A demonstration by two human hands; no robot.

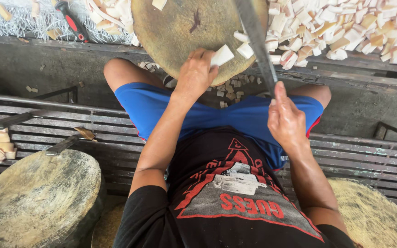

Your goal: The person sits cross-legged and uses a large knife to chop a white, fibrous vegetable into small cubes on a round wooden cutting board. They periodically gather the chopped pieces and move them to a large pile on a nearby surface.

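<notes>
Your left hand (195, 73) pinches pale wood block (222, 55) on round wooden chopping stump (180, 32); right hand (285, 120) grips long grey blade (256, 34). Fingers sit near blade path: strike drifting left risks cut.

Outdoor-looking work spot, flat daylight, no hard shadows. Grey concrete floor (33, 69), dusty, scattered with small pale chips. Slatted metal bench (70, 126) runs across the frame, paint worn, rust showing. Two more round wooden stumps: one lower left (37, 197), scarred grey top, another lower right (377, 220), lighter. Small stack of pale wood pieces (1, 146) at the bench's left end. Raised concrete ledge (359, 78) at the top, heaped with pale cut pieces (359, 27). White mesh sheet (19, 20) top left, a red-and-black tool handle (72, 20) lying on it.
</notes>
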